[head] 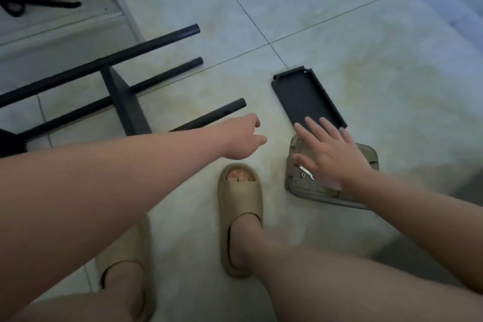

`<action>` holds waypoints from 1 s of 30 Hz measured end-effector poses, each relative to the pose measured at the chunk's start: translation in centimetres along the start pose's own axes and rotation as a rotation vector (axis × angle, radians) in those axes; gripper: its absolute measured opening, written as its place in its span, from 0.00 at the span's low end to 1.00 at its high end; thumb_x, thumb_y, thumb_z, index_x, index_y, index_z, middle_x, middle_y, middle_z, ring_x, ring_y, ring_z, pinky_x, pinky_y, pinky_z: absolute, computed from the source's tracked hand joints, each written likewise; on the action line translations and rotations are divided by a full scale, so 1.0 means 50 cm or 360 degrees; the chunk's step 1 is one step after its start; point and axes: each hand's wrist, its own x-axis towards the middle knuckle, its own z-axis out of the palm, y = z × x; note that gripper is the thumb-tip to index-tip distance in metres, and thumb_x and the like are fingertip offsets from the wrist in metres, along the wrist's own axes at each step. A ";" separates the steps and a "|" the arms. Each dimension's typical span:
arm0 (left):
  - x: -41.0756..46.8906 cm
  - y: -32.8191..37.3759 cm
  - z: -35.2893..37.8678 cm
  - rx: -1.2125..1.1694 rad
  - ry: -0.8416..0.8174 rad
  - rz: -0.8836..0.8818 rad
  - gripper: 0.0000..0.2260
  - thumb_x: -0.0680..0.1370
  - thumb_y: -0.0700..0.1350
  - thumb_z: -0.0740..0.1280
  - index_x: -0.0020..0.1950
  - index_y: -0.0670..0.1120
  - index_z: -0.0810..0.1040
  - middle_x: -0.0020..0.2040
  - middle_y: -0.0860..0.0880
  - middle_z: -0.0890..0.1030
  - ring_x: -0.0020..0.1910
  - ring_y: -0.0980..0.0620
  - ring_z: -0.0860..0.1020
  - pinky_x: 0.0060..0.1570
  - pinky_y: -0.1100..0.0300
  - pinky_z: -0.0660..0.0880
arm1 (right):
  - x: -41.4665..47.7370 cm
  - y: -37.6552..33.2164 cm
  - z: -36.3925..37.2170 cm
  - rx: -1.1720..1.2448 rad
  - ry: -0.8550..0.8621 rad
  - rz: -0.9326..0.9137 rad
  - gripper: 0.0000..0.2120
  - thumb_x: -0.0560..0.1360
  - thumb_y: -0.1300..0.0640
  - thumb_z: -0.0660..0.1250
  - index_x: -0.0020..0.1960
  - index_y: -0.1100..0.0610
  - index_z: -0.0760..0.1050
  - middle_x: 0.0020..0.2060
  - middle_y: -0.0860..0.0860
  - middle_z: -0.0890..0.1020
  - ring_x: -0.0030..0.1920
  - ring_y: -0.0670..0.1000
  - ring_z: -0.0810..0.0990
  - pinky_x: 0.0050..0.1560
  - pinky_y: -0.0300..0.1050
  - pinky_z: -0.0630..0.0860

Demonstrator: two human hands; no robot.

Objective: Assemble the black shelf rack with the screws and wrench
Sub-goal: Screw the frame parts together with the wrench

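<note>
The partly built black rack (122, 102) lies on its side on the tiled floor at the left, several tube legs pointing right and one shelf panel fixed across them. A loose black shelf panel (305, 95) lies flat to the right. Near it sits a clear plastic tray (295, 185) holding screws (302, 174) and a small silver wrench (307, 170). My left hand (240, 138) hovers with loosely curled fingers just past the nearest tube end, holding nothing. My right hand (326, 151) is spread flat above the tray, fingertips over the loose panel's near edge.
My two feet in tan slide sandals (240, 217) stand on the floor below the hands. A mirror or glass door with a raised sill (65, 26) runs along the upper left. Bare tile lies beyond the loose panel.
</note>
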 end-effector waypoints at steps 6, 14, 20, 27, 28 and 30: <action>0.080 0.041 0.124 -0.0075 -0.0259 -0.0019 0.26 0.83 0.54 0.62 0.78 0.49 0.59 0.71 0.45 0.74 0.61 0.44 0.78 0.61 0.52 0.75 | -0.003 0.092 0.111 0.0150 -0.0154 0.0037 0.33 0.82 0.36 0.53 0.83 0.47 0.51 0.78 0.50 0.64 0.75 0.56 0.65 0.69 0.53 0.68; 0.154 0.050 0.272 -0.0533 -0.0283 -0.0003 0.22 0.80 0.47 0.67 0.73 0.48 0.67 0.56 0.44 0.82 0.55 0.44 0.82 0.56 0.53 0.77 | 0.050 0.130 0.232 0.0321 -0.0323 0.0086 0.24 0.81 0.47 0.63 0.76 0.47 0.67 0.68 0.52 0.76 0.66 0.57 0.75 0.57 0.51 0.74; 0.174 0.034 0.276 -0.0672 -0.0301 0.0121 0.17 0.80 0.46 0.67 0.68 0.53 0.71 0.43 0.46 0.85 0.42 0.47 0.84 0.36 0.62 0.75 | 0.082 0.118 0.269 0.0288 -0.0393 -0.0081 0.16 0.79 0.56 0.65 0.66 0.55 0.76 0.61 0.54 0.77 0.60 0.59 0.77 0.53 0.54 0.77; 0.177 0.024 0.257 -0.0745 -0.0379 0.0168 0.11 0.81 0.46 0.67 0.62 0.58 0.76 0.45 0.43 0.85 0.46 0.45 0.83 0.40 0.66 0.74 | 0.085 0.109 0.295 0.0428 -0.0259 0.0022 0.11 0.78 0.65 0.62 0.60 0.62 0.75 0.58 0.61 0.77 0.56 0.64 0.77 0.51 0.55 0.74; 0.177 0.024 0.259 -0.0748 -0.0368 0.0168 0.11 0.81 0.46 0.67 0.61 0.58 0.76 0.46 0.42 0.85 0.46 0.45 0.83 0.41 0.66 0.74 | 0.086 0.108 0.296 0.0445 -0.0252 0.0038 0.11 0.78 0.65 0.62 0.59 0.62 0.75 0.58 0.61 0.77 0.56 0.65 0.78 0.51 0.55 0.75; 0.176 0.023 0.262 -0.0763 -0.0349 0.0158 0.10 0.81 0.46 0.67 0.58 0.59 0.75 0.46 0.40 0.85 0.46 0.44 0.83 0.39 0.66 0.74 | 0.088 0.106 0.295 0.0439 -0.0272 0.0047 0.09 0.79 0.65 0.61 0.58 0.63 0.75 0.58 0.61 0.77 0.55 0.65 0.78 0.51 0.56 0.75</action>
